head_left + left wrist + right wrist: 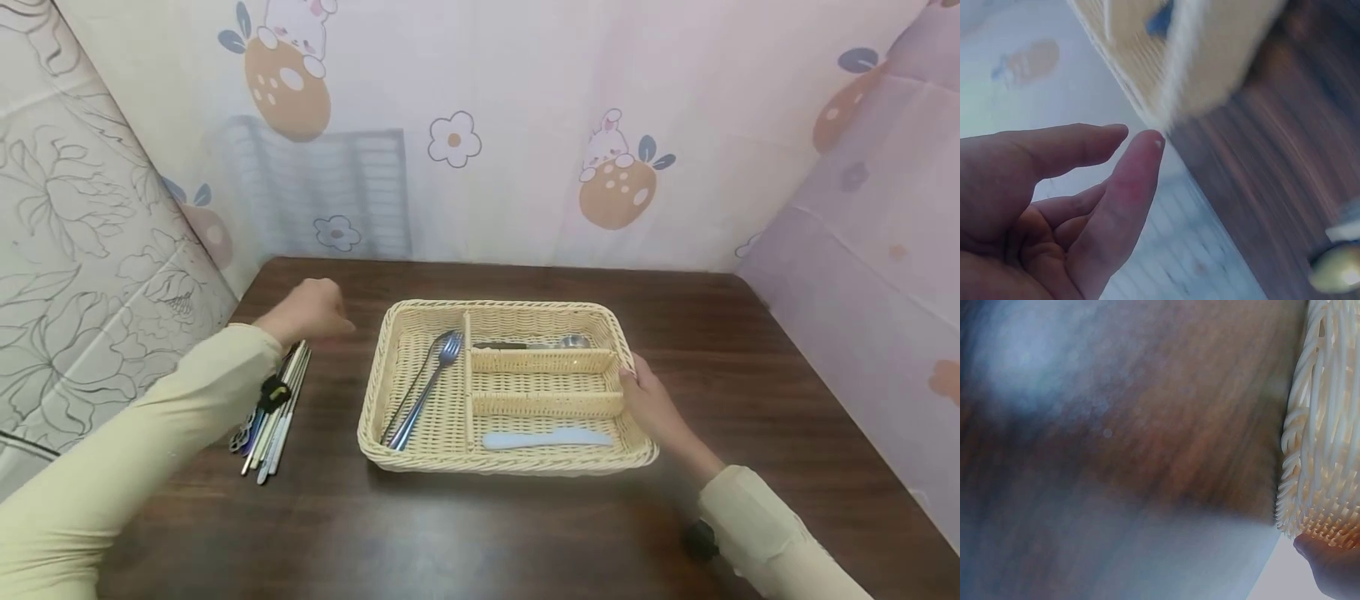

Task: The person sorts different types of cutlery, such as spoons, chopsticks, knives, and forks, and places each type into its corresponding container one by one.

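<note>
My left hand (311, 310) hovers left of the wicker basket, just above a bundle of thin utensils (279, 429). The left wrist view shows nothing between its thumb and extended index finger; its other fingers curl in. My right hand (651, 404) grips the right end of the cream wicker basket (495, 463), thumb over the rim. A metal fork (449, 350) and a slim dark-stemmed utensil (415, 382) lie in the long left compartment. A small spoon (574, 342) with a dark handle sits in the back right compartment, a white plastic knife (547, 438) in the front one.
The dark wooden table (450, 533) carries the basket and the bundle. A patterned curtain (510, 208) stands along its back edge, with cloth (870, 217) on the right and a floral sheet (82, 217) on the left. The basket's middle right compartment (540, 384) shows bare weave.
</note>
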A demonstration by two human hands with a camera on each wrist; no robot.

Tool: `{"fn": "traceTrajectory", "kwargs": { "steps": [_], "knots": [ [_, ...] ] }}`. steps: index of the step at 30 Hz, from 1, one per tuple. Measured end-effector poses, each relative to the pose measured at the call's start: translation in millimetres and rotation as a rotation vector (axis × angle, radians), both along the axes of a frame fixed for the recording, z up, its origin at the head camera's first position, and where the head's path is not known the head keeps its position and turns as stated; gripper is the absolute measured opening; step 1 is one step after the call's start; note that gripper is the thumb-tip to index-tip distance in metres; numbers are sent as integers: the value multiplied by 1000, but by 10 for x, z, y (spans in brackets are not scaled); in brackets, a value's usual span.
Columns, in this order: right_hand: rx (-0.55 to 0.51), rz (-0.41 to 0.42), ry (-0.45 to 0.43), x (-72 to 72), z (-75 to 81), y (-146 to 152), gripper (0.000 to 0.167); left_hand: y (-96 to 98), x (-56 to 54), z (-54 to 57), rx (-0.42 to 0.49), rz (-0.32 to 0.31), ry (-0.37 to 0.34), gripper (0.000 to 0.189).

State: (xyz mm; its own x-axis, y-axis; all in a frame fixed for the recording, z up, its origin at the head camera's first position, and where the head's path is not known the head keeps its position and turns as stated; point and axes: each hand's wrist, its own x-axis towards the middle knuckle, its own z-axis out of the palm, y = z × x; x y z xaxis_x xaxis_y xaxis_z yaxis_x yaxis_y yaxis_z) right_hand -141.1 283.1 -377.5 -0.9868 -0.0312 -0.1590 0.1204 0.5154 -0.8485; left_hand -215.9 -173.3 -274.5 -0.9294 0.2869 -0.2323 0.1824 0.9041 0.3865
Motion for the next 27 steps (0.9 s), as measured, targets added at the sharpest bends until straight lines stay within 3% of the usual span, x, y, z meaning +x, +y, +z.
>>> {"fn": "traceTrajectory", "kwargs": {
  "steps": [4, 10, 13, 17, 21, 27],
  "knots": [
    [3, -5, -1, 7, -2, 11, 58, -364, 29, -69, -49, 29, -4, 41],
    [2, -7, -7, 4, 0, 15, 59, -781, 86, -329, -83, 65, 54, 25],
    [10, -9, -16, 0, 3, 13, 59, -918, 120, -493, -104, 92, 47, 20],
    [17, -6, -19, -3, 4, 7, 59, -1020, 157, -680, -95, 135, -20, 16],
    [26, -5, -20, -12, 9, -2, 60, -1050, 185, -792, -53, 172, -79, 16],
    [23, -5, -18, -20, 1, -4, 59, -1044, 211, -866, -59, 201, -60, 18]
  ]
}}
